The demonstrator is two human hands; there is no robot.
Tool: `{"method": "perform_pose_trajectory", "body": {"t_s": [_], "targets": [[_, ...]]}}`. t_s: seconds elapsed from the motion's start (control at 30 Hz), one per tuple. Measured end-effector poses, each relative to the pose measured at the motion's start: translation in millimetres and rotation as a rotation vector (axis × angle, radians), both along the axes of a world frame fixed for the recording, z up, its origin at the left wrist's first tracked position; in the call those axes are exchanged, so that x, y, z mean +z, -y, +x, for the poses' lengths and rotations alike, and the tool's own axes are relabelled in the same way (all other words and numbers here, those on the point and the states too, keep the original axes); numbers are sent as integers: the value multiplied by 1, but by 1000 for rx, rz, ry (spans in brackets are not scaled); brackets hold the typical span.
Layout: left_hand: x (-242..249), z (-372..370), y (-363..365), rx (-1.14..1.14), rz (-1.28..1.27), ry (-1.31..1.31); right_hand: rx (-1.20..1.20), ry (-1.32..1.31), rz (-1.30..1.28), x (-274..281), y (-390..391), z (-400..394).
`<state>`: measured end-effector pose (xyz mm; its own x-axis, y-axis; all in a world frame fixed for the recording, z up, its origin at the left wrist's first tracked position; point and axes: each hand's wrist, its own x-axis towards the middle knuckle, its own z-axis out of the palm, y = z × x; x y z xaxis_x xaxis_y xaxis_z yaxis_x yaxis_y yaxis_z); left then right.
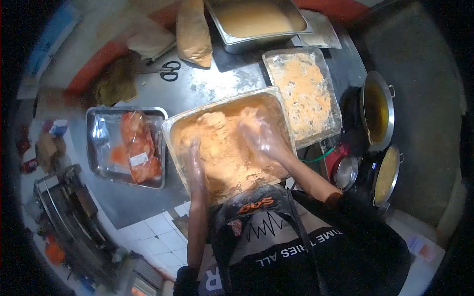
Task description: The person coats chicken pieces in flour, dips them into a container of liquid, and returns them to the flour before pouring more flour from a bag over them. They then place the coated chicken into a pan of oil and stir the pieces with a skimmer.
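Note:
A deep metal pan point(224, 102) with a floury rim holds an orange-tinted flour mix point(222, 160), heaped into lumps toward its far side. My left hand point(195, 155) is inside near the left wall, seen edge-on, fingers stretched out against the mix. Toward the right side, my right hand point(264, 138) reaches into the flour with its fingers extended, slightly blurred and dusted with powder. Pale floury clumps point(252, 116) lie by its fingertips. Anything buried in the flour is hidden.
Left stands a metal tray point(101, 172) with a bag of reddish meat point(138, 148). A flour-dusted tray point(301, 93), a pan of orange-brown liquid point(259, 19), a paper bag point(194, 37) and scissors point(170, 71) lie beyond. Two woks point(377, 111) of oil are at right.

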<state>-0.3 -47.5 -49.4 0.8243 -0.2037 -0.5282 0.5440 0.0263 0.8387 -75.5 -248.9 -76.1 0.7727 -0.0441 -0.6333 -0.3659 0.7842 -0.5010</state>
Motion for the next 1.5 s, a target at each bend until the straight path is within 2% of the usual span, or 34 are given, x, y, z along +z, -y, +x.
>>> {"method": "perform_pose_trajectory", "body": {"t_s": [0.07,0.1,0.13,0.17,0.2,0.23,0.27,0.33,0.37,0.43,0.47,0.53,0.57,0.6,0.67,0.7,0.73,0.8,0.9,1.03,1.07,1.13,1.17,1.2,1.23,1.27,1.33,1.37,1.4,1.43,1.5], "targets": [[9,14,12,-75,150,-45,597,-18,-945,-23,23,28],[-29,42,20,-118,7,-111,453,94,-944,-60,15,28],[-57,44,22,-188,-25,-120,297,194,-956,-98,2,35],[-50,44,37,-172,-45,-153,344,255,-968,-124,-7,48],[-39,42,50,-161,-66,-186,204,377,-880,-185,-26,63],[-26,37,57,-155,-79,-223,310,57,-751,-101,-21,70],[-14,31,56,-147,-78,-263,307,71,-631,-66,-20,67],[-9,31,42,-95,-54,-327,560,44,-569,-78,-15,87],[-26,28,26,-112,-188,-291,523,23,-575,-61,-6,69],[-5,2,14,-77,7,76,623,269,-981,14,2,32],[-11,-3,-4,-117,64,142,614,264,-983,12,10,26],[-30,-13,-61,-354,169,152,699,656,-934,3,35,20],[-33,-22,-80,-491,248,156,705,508,-873,27,43,16],[-27,-31,-87,-612,330,161,696,504,-871,38,45,18],[-20,-33,-71,-705,392,148,747,130,-733,43,50,29],[-14,-33,-57,-656,357,101,955,368,-981,-16,46,50],[-8,-32,-39,-542,275,9,954,368,-981,-29,38,57],[0,-29,-10,-321,109,-175,966,253,-475,-49,22,65],[-3,-21,6,-195,-22,-290,876,238,-369,-98,9,59],[0,-23,16,-117,-104,-325,890,375,-460,-121,11,37],[7,-26,21,-96,-116,-326,887,367,-458,-110,13,31],[26,-29,35,-60,-133,-332,726,445,-667,-54,15,28],[34,-29,41,-40,-139,-331,784,243,-745,-33,16,34],[38,-27,45,-25,-137,-325,791,247,-739,3,13,30],[40,-22,46,-12,-143,-312,785,313,-964,50,11,16],[25,-17,37,-13,-142,-308,768,378,-1191,74,11,9],[-44,1,-5,-5,-299,-324,762,460,-1161,57,15,11],[-60,4,-16,2,-377,-332,716,321,-1103,57,26,16],[-52,8,-21,12,-365,-291,671,183,-1039,55,34,20],[-45,7,-25,10,-317,-243,676,189,-1027,51,37,25],[-24,4,-13,-23,-211,-164,639,16,-1061,40,39,40]]}}
